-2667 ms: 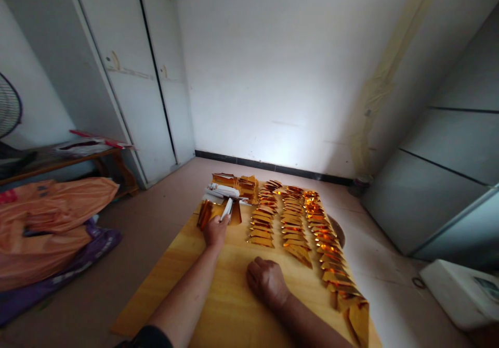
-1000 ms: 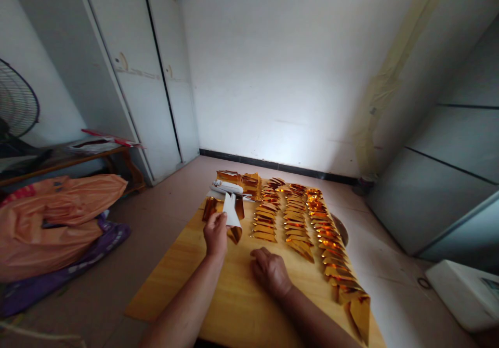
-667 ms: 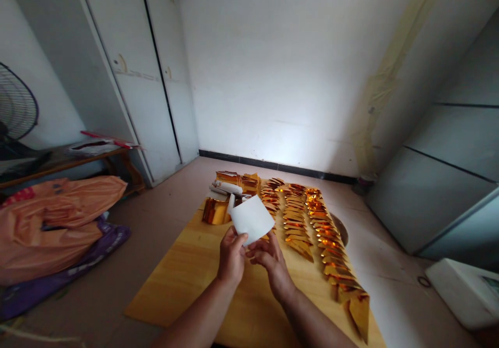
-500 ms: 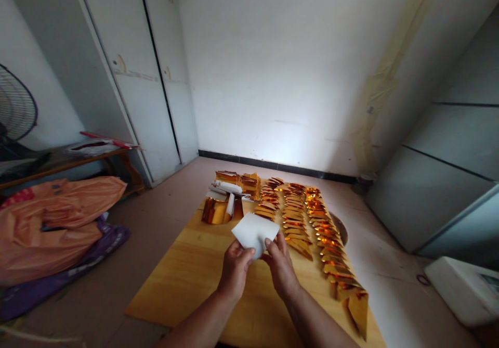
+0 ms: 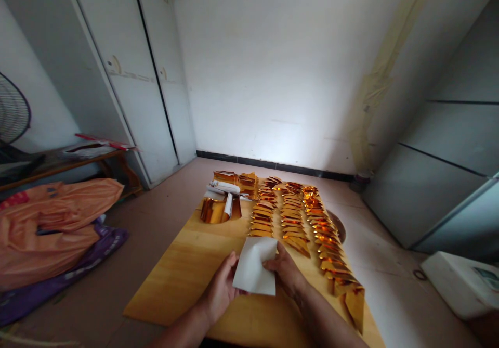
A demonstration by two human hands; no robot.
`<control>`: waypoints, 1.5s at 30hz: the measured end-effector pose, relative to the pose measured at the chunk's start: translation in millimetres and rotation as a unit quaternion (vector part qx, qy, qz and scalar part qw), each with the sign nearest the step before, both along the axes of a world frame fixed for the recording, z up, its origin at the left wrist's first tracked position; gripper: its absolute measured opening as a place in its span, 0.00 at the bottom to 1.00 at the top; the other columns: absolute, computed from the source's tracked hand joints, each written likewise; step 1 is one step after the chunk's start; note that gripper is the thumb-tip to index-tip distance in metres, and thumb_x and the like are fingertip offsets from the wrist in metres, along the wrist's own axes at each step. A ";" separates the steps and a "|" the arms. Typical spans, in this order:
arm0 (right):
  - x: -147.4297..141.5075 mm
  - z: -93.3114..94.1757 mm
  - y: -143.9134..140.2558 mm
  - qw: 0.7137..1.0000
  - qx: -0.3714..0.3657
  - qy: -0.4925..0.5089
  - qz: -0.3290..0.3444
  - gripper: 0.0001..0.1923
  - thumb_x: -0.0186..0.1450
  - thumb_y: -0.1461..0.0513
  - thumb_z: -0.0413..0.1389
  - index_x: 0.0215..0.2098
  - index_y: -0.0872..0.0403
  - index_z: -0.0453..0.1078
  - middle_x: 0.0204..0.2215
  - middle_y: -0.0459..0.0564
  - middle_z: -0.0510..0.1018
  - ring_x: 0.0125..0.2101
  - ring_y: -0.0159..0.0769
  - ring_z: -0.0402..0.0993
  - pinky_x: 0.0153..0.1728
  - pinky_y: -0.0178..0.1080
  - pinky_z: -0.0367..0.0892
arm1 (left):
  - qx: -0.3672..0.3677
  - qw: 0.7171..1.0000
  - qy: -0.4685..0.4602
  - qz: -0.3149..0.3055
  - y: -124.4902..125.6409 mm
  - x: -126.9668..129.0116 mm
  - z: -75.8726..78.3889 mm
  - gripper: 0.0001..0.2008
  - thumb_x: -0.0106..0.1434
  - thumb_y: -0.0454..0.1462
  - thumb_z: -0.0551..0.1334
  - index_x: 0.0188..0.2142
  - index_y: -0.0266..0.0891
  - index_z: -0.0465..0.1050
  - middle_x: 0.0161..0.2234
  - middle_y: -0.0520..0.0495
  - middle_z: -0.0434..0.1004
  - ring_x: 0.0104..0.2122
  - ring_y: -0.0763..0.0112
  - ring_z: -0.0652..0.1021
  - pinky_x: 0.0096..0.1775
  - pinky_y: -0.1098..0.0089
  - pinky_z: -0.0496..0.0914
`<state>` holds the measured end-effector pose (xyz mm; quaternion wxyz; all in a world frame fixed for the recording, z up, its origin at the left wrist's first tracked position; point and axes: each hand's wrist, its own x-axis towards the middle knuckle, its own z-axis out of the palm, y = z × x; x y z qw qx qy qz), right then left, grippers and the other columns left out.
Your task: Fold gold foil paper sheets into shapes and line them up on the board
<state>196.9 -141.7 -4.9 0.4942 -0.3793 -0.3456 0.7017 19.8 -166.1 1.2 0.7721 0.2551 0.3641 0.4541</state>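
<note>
A sheet of paper [image 5: 255, 272], white side up and roughly square, is held between my hands over the wooden board. My left hand [image 5: 224, 280] supports its left edge, with fingers partly hidden beneath. On the right edge, my right hand [image 5: 286, 270] pinches the sheet, thumb on top. Beyond it, folded gold foil pieces stand in rows: a left row [image 5: 263, 210], a middle row [image 5: 293, 213] and a right row [image 5: 327, 244]. A curved stack of gold sheets [image 5: 212, 210] lies at the board's far left.
The wooden board [image 5: 167, 280] stands low above a tiled floor. White paper bundles [image 5: 224, 187] lie at its back left. Orange bags [image 5: 58, 223] are on the floor to the left, near a bench [image 5: 109, 155]. A white box [image 5: 460, 285] sits at right.
The paper has come lower and nearer and has turned in my hands. My left hand has shifted from its near corner to its left edge, and my right thumb lies further in.
</note>
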 end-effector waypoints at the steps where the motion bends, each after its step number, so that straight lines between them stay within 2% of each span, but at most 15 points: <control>1: 1.2 2.9 -0.3 1.000 0.003 0.004 0.017 0.35 0.41 0.63 0.66 0.46 0.52 0.61 0.33 0.47 0.78 0.29 0.37 0.74 0.28 0.36 0.68 | -0.006 1.000 -0.001 0.002 1.3 -1.2 1.8 0.23 0.54 0.54 0.61 0.39 0.37 0.73 0.31 0.44 0.78 0.29 0.65 0.77 0.29 0.69 0.68; 6: 3.1 10.6 -2.1 0.995 0.020 -0.008 0.097 0.42 0.40 0.64 0.65 0.53 0.51 0.58 0.35 0.46 0.77 0.30 0.35 0.73 0.27 0.33 0.65 | 0.058 0.997 0.050 0.007 10.3 0.8 0.4 0.24 0.47 0.41 0.68 0.43 0.33 0.71 0.33 0.43 0.79 0.28 0.66 0.76 0.30 0.71 0.68; 9: 1.9 6.9 -2.2 0.994 -0.001 -0.070 0.081 0.52 0.41 0.65 0.64 0.61 0.50 0.48 0.30 0.43 0.77 0.25 0.33 0.71 0.25 0.32 0.63 | 0.083 0.987 0.134 0.030 20.4 4.6 -6.4 0.30 0.45 0.37 0.66 0.50 0.33 0.67 0.30 0.46 0.78 0.26 0.68 0.75 0.28 0.72 0.66; 11: 1.4 3.3 -2.0 0.991 -0.013 -0.126 0.045 0.55 0.42 0.64 0.63 0.64 0.51 0.42 0.23 0.39 0.74 0.20 0.30 0.68 0.21 0.31 0.60 | 0.107 0.970 0.210 0.062 27.4 6.4 -11.5 0.39 0.46 0.35 0.63 0.59 0.37 0.57 0.26 0.52 0.75 0.21 0.73 0.71 0.24 0.75 0.63; 14: 3.5 0.4 -3.4 0.983 -0.010 -0.184 -0.006 0.47 0.47 0.62 0.61 0.62 0.52 0.48 0.16 0.34 0.65 0.15 0.26 0.59 0.17 0.29 0.53 | 0.155 0.947 0.276 0.047 35.0 7.0 -19.6 0.42 0.48 0.35 0.60 0.63 0.41 0.49 0.22 0.57 0.71 0.17 0.78 0.65 0.22 0.77 0.59; 18: 12.9 1.7 -11.7 0.986 0.049 -0.143 0.065 0.25 0.50 0.59 0.58 0.47 0.53 0.65 0.24 0.41 0.70 0.22 0.27 0.65 0.23 0.31 0.59 | 0.139 0.927 0.346 0.033 40.0 4.7 -28.6 0.29 0.50 0.37 0.59 0.54 0.34 0.68 0.24 0.52 0.74 0.20 0.75 0.68 0.24 0.75 0.60; 21: 22.7 0.6 -19.6 0.972 0.111 -0.155 0.134 0.19 0.53 0.62 0.52 0.44 0.52 0.66 0.34 0.46 0.74 0.31 0.32 0.70 0.31 0.34 0.64 | 0.103 0.921 0.371 0.056 41.4 1.9 -29.5 0.26 0.50 0.38 0.59 0.49 0.32 0.73 0.25 0.51 0.76 0.22 0.72 0.71 0.26 0.73 0.62; 24: 31.2 -2.3 -24.8 0.909 0.238 -0.314 0.139 0.24 0.54 0.67 0.48 0.49 0.51 0.65 0.40 0.49 0.75 0.40 0.36 0.71 0.39 0.37 0.66 | 0.093 0.925 0.362 0.064 40.9 -0.2 -24.4 0.23 0.49 0.37 0.59 0.45 0.32 0.75 0.33 0.45 0.80 0.33 0.65 0.77 0.34 0.70 0.68; 27: 34.5 -4.2 -27.7 0.762 0.383 -0.511 0.108 0.26 0.57 0.70 0.47 0.53 0.52 0.65 0.43 0.53 0.72 0.41 0.37 0.69 0.41 0.38 0.65 | 0.105 0.927 0.358 0.041 39.4 -1.5 -17.0 0.20 0.48 0.35 0.59 0.41 0.33 0.77 0.42 0.42 0.79 0.44 0.59 0.76 0.45 0.66 0.68; 29: 33.6 -5.1 -29.6 0.657 0.446 -0.601 0.089 0.24 0.58 0.70 0.48 0.53 0.52 0.65 0.40 0.53 0.72 0.37 0.36 0.68 0.39 0.37 0.64 | 0.108 0.924 0.365 0.017 39.1 -3.0 -13.1 0.20 0.48 0.35 0.59 0.41 0.33 0.77 0.43 0.41 0.79 0.45 0.58 0.76 0.47 0.65 0.67; 32: 30.2 -8.1 -32.6 0.554 0.488 -0.672 0.055 0.17 0.61 0.68 0.51 0.46 0.50 0.69 0.33 0.50 0.71 0.33 0.35 0.65 0.35 0.36 0.62 | 0.124 0.911 0.393 -0.024 42.1 -7.5 -10.1 0.20 0.49 0.35 0.58 0.42 0.33 0.77 0.43 0.42 0.79 0.45 0.58 0.76 0.47 0.66 0.68; 35: 28.1 -13.3 -33.9 0.515 0.531 -0.673 0.028 0.09 0.62 0.67 0.52 0.40 0.51 0.70 0.36 0.52 0.72 0.35 0.37 0.65 0.37 0.39 0.61 | 0.164 0.876 0.450 -0.059 47.7 -14.5 -11.8 0.19 0.51 0.34 0.57 0.42 0.34 0.77 0.41 0.44 0.80 0.42 0.61 0.77 0.45 0.67 0.69; 38: 27.8 -17.7 -33.3 0.500 0.579 -0.643 0.032 0.08 0.64 0.67 0.51 0.38 0.53 0.70 0.46 0.55 0.72 0.42 0.39 0.65 0.44 0.44 0.60 | 0.235 0.802 0.547 -0.045 48.6 -22.7 -16.6 0.19 0.51 0.29 0.54 0.41 0.35 0.77 0.37 0.46 0.80 0.38 0.65 0.77 0.44 0.67 0.69; 41: 27.6 -19.8 -32.3 0.518 0.573 -0.632 0.062 0.08 0.64 0.69 0.50 0.38 0.54 0.69 0.45 0.54 0.74 0.44 0.39 0.65 0.46 0.43 0.60 | 0.368 0.740 0.560 -0.044 37.7 -31.7 -19.8 0.25 0.49 0.24 0.50 0.41 0.38 0.77 0.43 0.45 0.77 0.44 0.68 0.74 0.49 0.67 0.67; 45: 27.2 -18.9 -30.8 0.566 0.538 -0.620 0.073 0.10 0.63 0.69 0.51 0.39 0.54 0.70 0.41 0.53 0.76 0.43 0.36 0.68 0.45 0.40 0.61 | 0.480 0.690 0.505 -0.196 13.5 -41.9 -14.4 0.36 0.43 0.22 0.51 0.51 0.46 0.71 0.54 0.49 0.70 0.54 0.67 0.68 0.58 0.65 0.60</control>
